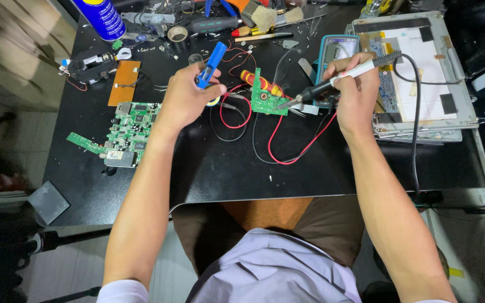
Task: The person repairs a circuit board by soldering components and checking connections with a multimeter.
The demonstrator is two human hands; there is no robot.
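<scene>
Two bare hands work over a black table (209, 168). Left hand (189, 98) is closed in a fist around a blue tool (211, 63), which stands up out of the grip and tilts away from the person; its lower end is hidden by the fingers, so the kind of tool cannot be told for certain. Right hand (355, 84) is pinched pen-fashion around a soldering iron (338, 81), fingers pressed together on the pale handle, with the dark barrel sloping down to the left. Iron tip touches or sits just above the right edge of a small green board (266, 100); contact cannot be confirmed. That board lies on the table between the two hands, nearer the right one. A black cord (416, 112) runs from the iron's rear in a loop down the right side. Red and black wires (287, 151) curl on the table below the board. A red-and-yellow screwdriver (254, 80) lies just behind the board. A blue-cased meter (338, 47) sits behind the right hand, partly hidden by it. Right of the hand rests a grey tray (456, 95) holding a white panel. Well to the left lie a larger green board (130, 132) and an orange strip (123, 82). A blue can (101, 18) stands at the far left edge.
</scene>
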